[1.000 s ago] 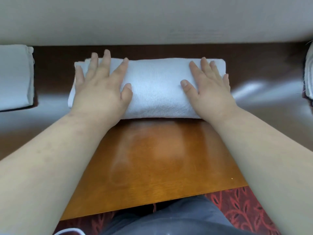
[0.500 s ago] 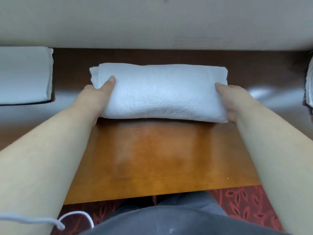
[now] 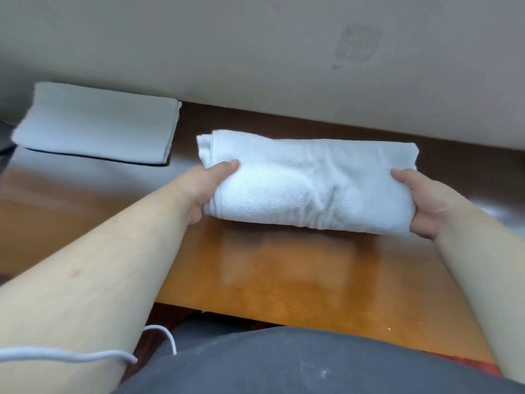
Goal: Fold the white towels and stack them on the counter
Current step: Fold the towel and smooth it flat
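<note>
While both hands are gripping its ends, the towel is sitting folded into a thick bundle over the middle of the counter, close to the wall. The left hand is clamping the left end, thumb lying on top and the other fingers tucking underneath, out of sight. The right hand is doing the same at the right end, thumb over the top edge, fingers curling under. A dark shadow is showing beneath the near edge of the towel, so it is probably lifting clear of the wood, though whether the far edge is touching down cannot be told.

Judging by this, folding is finishing and carrying is beginning. A folded towel is lying flat to the left, well apart from the bundle and also against the wall; that is looking like the place where the stack is building. A white cord is trailing across the left forearm at the bottom of the view.

Moving next is calling for keeping both ends level so the layers are not sliding apart, swinging the bundle leftward over the pile, and lining up the edges before letting go. Sagging in the middle is the likely risk, since only the ends are being supported.
</note>
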